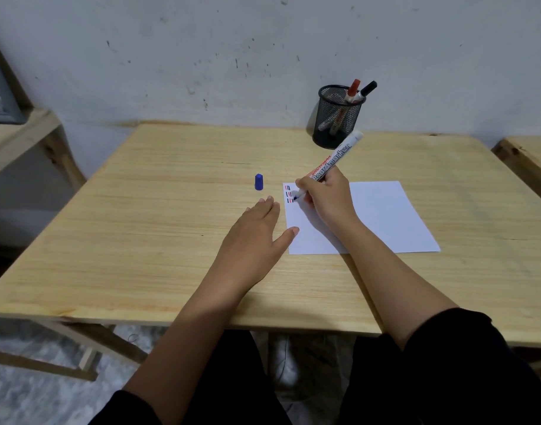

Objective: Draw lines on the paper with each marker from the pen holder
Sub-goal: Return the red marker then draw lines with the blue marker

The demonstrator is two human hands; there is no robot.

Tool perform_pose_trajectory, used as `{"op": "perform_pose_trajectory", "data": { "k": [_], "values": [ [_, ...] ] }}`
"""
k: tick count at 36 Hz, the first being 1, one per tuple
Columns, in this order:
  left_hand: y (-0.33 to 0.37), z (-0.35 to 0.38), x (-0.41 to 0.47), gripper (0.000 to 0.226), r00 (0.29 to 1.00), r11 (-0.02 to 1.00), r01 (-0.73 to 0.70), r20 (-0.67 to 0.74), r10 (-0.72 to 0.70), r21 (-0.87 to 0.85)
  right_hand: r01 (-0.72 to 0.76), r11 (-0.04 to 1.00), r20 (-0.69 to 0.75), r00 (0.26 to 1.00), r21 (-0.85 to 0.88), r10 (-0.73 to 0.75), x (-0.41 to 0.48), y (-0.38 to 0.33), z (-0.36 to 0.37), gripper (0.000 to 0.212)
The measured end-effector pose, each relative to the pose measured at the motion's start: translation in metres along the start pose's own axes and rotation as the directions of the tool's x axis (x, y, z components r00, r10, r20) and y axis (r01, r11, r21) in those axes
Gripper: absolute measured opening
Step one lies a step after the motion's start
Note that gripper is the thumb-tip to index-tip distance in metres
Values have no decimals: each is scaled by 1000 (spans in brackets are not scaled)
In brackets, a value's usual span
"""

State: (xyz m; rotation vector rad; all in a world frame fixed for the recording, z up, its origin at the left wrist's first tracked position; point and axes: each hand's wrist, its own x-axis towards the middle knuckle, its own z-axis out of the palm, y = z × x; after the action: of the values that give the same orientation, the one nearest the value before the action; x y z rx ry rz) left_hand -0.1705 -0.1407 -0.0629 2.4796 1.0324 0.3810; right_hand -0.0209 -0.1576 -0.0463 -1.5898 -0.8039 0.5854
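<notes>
Grip first: my right hand (324,194) is clenched round the marker (335,159), pen-fashion, its blue tip touching the paper's near-left corner area beside short red and dark dashes (289,194). My left hand (257,231) lies flat and holds nothing, thumb tip just touching the paper's left edge.

To draw well, I judge I should keep that thumb pinning the sheet, press lightly and pull one short, level stroke clear of the other marks.

Largest down: the tabletop (140,225) is pale, straight-grained wood, smooth. The paper (386,216) is thin, white and flat. The holder (336,118), a black mesh cylinder, stands well behind, with two capped markers leaning in it. The cap (258,182), small, blue and tapered, stands upright near my left fingertips.
</notes>
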Motion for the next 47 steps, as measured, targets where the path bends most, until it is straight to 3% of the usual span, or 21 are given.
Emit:
{"op": "perform_pose_trajectory", "data": {
  "k": [5, 10, 12, 17, 22, 25, 27, 29, 32, 35, 39, 47],
  "values": [
    [-2, -2, 0, 56, 999, 995, 10, -32, -14, -100, -61, 969, -29, 997, 239, 70, 1, -3, -7, 11],
    [-3, -19, 14, 31, 943, 918, 25, -296, -153, -396, -130, 788, 15, 988, 602, 151, 9, -11, -19, 10],
    [-5, -27, 26, 33, 943, 940, 9, -309, -121, -341, -117, 790, 14, 991, 602, 136, 11, -17, -27, 10],
    [-10, -35, 61, 49, 984, 956, 71, -138, -114, -283, -89, 786, 10, 994, 611, 105, 16, -27, -44, 7],
    [-10, -34, 82, 21, 990, 995, 80, -111, -85, -52, -58, 752, 3, 997, 657, 74, 19, -29, -57, 7],
    [-7, -36, 86, 14, 973, 982, 102, -187, -131, -161, -46, 704, 1, 998, 709, 64, 16, -33, -62, 8],
    [2, -41, 84, 10, 943, 844, 103, -219, -251, -527, -58, 663, 6, 997, 746, 80, 12, -38, -64, 10],
    [14, -47, 82, 6, 937, 553, 79, -127, -325, -830, -72, 625, 14, 995, 777, 98, 9, -41, -65, 11],
    [26, -50, 84, 11, 951, 173, 84, 27, -309, -981, -68, 593, 14, 995, 802, 94, 6, -46, -65, 12],
    [37, -49, 86, 11, 952, -70, 78, 95, -290, -994, -47, 595, 3, 997, 803, 75, 5, -48, -66, 13],
    [46, -47, 87, 10, 959, -190, 65, 114, -259, -980, -5, 641, -16, 1000, 768, 27, 4, -48, -67, 11],
    [58, -48, 85, 7, 972, -140, 79, 107, -210, -987, 32, 732, 6, 999, 680, -49, 3, -48, -64, 18]
  ]
}}
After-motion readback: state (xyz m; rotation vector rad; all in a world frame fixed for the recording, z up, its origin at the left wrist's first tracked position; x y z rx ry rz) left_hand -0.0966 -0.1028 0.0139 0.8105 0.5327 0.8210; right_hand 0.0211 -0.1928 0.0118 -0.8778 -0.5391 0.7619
